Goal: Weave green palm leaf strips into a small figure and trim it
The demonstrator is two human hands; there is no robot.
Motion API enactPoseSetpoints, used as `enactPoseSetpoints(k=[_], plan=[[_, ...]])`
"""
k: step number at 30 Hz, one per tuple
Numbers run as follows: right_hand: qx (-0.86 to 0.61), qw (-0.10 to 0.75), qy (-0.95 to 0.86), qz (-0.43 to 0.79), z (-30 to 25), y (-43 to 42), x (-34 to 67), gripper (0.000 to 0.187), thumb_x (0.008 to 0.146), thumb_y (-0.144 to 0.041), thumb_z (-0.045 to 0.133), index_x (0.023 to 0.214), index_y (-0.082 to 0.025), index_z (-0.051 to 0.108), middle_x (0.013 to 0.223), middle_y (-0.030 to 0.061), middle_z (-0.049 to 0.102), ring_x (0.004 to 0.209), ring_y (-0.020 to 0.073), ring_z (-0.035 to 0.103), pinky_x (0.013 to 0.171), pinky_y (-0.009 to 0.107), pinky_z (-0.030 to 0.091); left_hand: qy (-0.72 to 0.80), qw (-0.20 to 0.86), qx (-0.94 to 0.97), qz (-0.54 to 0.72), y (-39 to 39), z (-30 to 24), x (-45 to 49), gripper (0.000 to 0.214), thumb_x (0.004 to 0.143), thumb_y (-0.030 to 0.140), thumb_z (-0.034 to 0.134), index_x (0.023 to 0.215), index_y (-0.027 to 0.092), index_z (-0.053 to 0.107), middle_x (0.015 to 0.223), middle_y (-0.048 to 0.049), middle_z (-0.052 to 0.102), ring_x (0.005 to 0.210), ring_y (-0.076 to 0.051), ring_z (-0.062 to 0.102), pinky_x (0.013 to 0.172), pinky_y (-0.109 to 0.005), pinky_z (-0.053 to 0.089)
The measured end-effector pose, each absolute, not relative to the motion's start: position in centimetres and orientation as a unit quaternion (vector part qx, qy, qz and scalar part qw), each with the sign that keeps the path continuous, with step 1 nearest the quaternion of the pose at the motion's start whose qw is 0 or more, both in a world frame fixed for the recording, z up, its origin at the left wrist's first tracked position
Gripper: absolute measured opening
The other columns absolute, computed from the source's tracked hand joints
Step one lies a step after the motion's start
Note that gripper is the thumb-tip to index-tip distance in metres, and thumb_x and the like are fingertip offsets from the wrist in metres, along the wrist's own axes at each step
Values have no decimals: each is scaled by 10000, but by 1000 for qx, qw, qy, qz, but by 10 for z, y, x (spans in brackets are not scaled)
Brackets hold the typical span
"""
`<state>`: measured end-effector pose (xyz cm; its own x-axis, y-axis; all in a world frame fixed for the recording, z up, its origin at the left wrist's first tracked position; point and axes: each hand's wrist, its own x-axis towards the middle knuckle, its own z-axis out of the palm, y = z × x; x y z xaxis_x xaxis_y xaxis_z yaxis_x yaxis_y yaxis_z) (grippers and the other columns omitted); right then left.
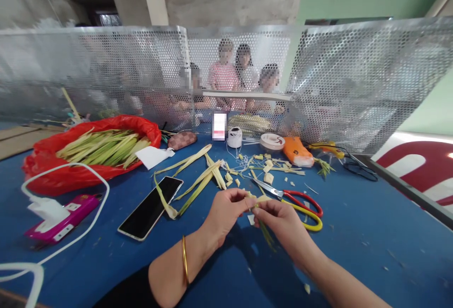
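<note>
My left hand (pixel 226 211) and my right hand (pixel 278 220) meet over the blue table, fingers pinched on a small bundle of pale green leaf strips, perhaps corn husk. Its thin green ends (pixel 266 235) hang below my right fingers; much of the bundle is hidden by my fingertips. Just behind my right hand lie scissors (pixel 283 194) with red and yellow handles, blades pointing left. Loose husk strips (pixel 198 180) are spread to the left of my hands, some across a black phone (pixel 152 209). Cut husk scraps (pixel 268 178) and white thread (pixel 244 162) lie beyond my fingers.
A red plastic bag (pixel 88 171) full of husk strips stands at left, near a purple power strip (pixel 65 218) with a white cable. Farther back are a thread spool (pixel 234 138), a tape roll (pixel 272 142) and an orange packet (pixel 297 151). People sit behind a perforated metal screen (pixel 240 34).
</note>
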<state>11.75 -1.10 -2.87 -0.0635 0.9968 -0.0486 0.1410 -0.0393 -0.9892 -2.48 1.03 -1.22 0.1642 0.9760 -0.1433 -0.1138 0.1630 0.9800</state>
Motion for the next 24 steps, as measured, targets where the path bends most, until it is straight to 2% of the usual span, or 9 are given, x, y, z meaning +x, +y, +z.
enactPoseSetpoints(k=[5, 8, 14, 18, 21, 24], plan=[[-515, 438, -607, 418, -32, -13, 119, 283, 760, -390, 648, 594, -164, 607, 574, -7, 550, 552, 119, 451, 532, 240, 367, 468, 654, 394, 445, 10, -17, -24, 232, 588, 360, 803, 611, 160, 689, 581, 0, 586, 544, -106, 458, 587, -261, 361], [-517, 442, -616, 397, -34, -14, 118, 264, 784, -372, 621, 613, -172, 603, 576, -10, 544, 566, 128, 457, 545, 245, 363, 464, 697, 325, 441, 8, -21, -21, 242, 582, 361, 810, 606, 161, 677, 567, 12, 554, 527, -93, 433, 581, -256, 355], [-492, 420, -553, 524, -22, -14, 120, 359, 749, -484, 671, 589, -169, 606, 605, 19, 604, 592, 139, 541, 609, 259, 432, 472, 636, 380, 478, 7, -21, -19, 271, 605, 381, 788, 570, 155, 644, 524, 17, 534, 510, -91, 419, 548, -254, 333], [-483, 417, -466, 613, -17, -11, 128, 363, 726, -521, 704, 793, -165, 683, 764, 42, 681, 673, 145, 626, 679, 265, 483, 512, 585, 402, 484, 11, -16, -23, 248, 643, 378, 754, 602, 157, 649, 575, -5, 597, 555, -114, 496, 580, -263, 382], [-489, 420, -468, 604, -20, -8, 133, 349, 699, -464, 749, 863, -162, 688, 788, 34, 677, 672, 123, 602, 659, 243, 470, 529, 580, 389, 482, 12, -15, -25, 255, 657, 388, 748, 629, 157, 644, 602, -13, 617, 600, -132, 557, 606, -264, 412], [-506, 415, -509, 558, -25, -8, 132, 312, 626, -390, 800, 792, -165, 663, 677, -6, 624, 597, 111, 538, 561, 229, 413, 526, 590, 381, 480, 10, -15, -24, 268, 658, 393, 757, 654, 153, 636, 630, -26, 641, 630, -150, 602, 630, -273, 447]])
